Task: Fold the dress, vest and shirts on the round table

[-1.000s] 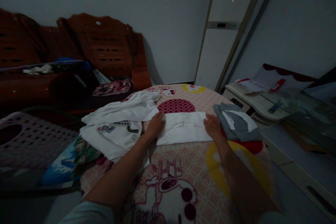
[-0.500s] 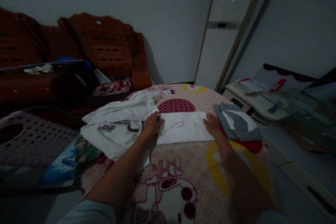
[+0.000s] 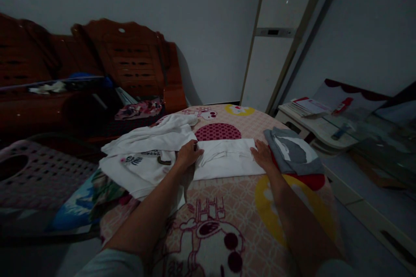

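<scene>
A white garment (image 3: 227, 158), folded into a long flat strip, lies across the round table. My left hand (image 3: 189, 155) is closed on its left end, thumb on top of the cloth. At the opposite end my right hand (image 3: 261, 155) also grips the fabric, its thumb pointing inward. Left of the strip, a loose white shirt (image 3: 146, 138) with a printed design is spread in soft folds. A folded grey and white garment (image 3: 294, 151) sits just right of my right hand.
A patterned pink tablecloth (image 3: 240, 207) covers the table. Behind it on the left stands a carved wooden bench (image 3: 130, 60) with cloths on it. A woven chair (image 3: 48, 173) is at the left, and a white cabinet (image 3: 351, 138) with papers at the right.
</scene>
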{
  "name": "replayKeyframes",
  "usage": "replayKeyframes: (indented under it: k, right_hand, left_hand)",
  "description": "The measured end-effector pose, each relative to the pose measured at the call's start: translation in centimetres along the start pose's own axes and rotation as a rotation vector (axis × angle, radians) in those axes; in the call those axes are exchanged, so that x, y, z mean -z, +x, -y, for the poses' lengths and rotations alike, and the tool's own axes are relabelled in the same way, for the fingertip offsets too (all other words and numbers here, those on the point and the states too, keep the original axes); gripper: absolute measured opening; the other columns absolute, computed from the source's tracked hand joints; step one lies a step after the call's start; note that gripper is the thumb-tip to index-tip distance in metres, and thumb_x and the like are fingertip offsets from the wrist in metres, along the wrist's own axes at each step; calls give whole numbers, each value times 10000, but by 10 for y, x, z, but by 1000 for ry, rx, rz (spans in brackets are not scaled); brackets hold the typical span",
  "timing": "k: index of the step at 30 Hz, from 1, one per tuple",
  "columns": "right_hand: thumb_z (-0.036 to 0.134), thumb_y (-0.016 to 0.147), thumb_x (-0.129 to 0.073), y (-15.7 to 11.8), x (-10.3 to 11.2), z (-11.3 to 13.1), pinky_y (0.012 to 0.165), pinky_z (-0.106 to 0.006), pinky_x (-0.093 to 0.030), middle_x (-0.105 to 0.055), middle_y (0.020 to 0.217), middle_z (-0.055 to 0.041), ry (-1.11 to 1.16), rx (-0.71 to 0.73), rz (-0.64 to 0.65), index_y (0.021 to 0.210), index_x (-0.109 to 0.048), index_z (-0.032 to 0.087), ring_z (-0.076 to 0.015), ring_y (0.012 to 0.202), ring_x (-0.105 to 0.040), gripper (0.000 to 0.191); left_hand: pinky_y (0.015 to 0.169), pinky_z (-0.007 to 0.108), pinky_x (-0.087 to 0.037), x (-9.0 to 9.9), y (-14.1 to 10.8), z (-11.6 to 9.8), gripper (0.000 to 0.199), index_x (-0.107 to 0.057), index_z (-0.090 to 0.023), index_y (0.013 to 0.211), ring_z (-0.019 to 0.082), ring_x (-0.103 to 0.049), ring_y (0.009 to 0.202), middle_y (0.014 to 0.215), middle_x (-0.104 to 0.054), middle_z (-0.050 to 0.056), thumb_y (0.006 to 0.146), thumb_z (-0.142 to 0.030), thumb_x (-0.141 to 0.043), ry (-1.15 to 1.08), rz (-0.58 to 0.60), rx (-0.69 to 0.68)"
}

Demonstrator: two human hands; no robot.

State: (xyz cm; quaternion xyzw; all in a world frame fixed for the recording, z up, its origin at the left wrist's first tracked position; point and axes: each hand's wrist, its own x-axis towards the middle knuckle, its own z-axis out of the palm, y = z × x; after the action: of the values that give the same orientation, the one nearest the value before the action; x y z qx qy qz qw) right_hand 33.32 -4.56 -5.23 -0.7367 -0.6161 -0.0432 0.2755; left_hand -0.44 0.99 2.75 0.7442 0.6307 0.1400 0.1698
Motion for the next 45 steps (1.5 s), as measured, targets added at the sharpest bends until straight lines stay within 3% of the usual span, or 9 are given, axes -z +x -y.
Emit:
replayKeyframes:
  k: [9,14,18,21,23,28,33,36,45]
  right_hand:
    - [293,854,-457,-8,22,12,998,-456,-485,-725,1094,-182,144,44,-89,1054,-713,125,-299,1052,-655,365]
    - [289,880,-441,-5,73,5,959,-446,-487,-732,1063,-170,121,8,-400,1035,-715,137,-283,1007,-659,350]
    - [212,835,-443,-12,116,-42,970,-500,-453,-707,1099,-214,-103,-253,-600,1137,-689,58,-321,1051,-637,419]
    - [176,774,-457,-27,126,-80,899,-511,-479,-706,1052,-219,-208,-594,-477,1164,-688,60,-339,1006,-642,467]
    - [163,760,-458,-33,123,-93,870,-513,-485,-701,996,-229,-206,-682,-390,1085,-718,66,-349,990,-637,427]
    - [144,804,-423,-20,100,-55,1008,-532,-415,-662,1150,-231,-248,-301,-435,1070,-707,85,-344,1138,-576,394]
    - [215,894,-451,-20,51,41,1021,-465,-471,-701,1168,-163,35,187,-182,1168,-689,150,-278,1114,-618,369]
    - [227,905,-510,-36,28,75,1074,-477,-444,-670,1275,-144,100,409,15,1210,-686,177,-267,1194,-596,356]
    - [280,942,-535,-40,34,54,1105,-512,-428,-622,1358,-148,209,487,107,1246,-677,190,-279,1285,-555,347]
  left_hand:
    - [945,318,-472,0,3,1,505,-552,-153,1320,255,-640,1139,1238,-682,129,862,-344,-642,35,5,-37]
    - [945,316,-468,0,4,3,508,-552,-144,1323,257,-637,1140,1251,-673,137,868,-356,-635,32,9,-46]
    - [937,311,-470,-2,4,5,492,-557,-155,1317,248,-640,1127,1240,-679,125,871,-350,-630,34,5,-54]
    - [928,311,-474,-2,5,5,493,-566,-155,1304,249,-643,1116,1226,-685,124,856,-345,-648,29,0,-55]
    - [921,316,-478,-2,5,4,487,-573,-163,1296,251,-645,1112,1222,-687,120,850,-344,-650,24,-6,-52]
    - [910,317,-480,-3,2,3,475,-571,-167,1302,256,-641,1124,1234,-681,126,868,-353,-623,41,-8,-53]
    - [916,316,-477,-3,-2,2,464,-565,-166,1308,256,-636,1136,1231,-681,125,888,-359,-602,64,-25,-71]
    - [927,311,-470,-2,-1,3,476,-555,-157,1323,253,-629,1150,1254,-670,129,891,-353,-601,70,-13,-83]
    - [954,325,-461,-3,5,0,497,-543,-168,1347,267,-615,1177,1280,-656,139,889,-353,-604,90,17,-100]
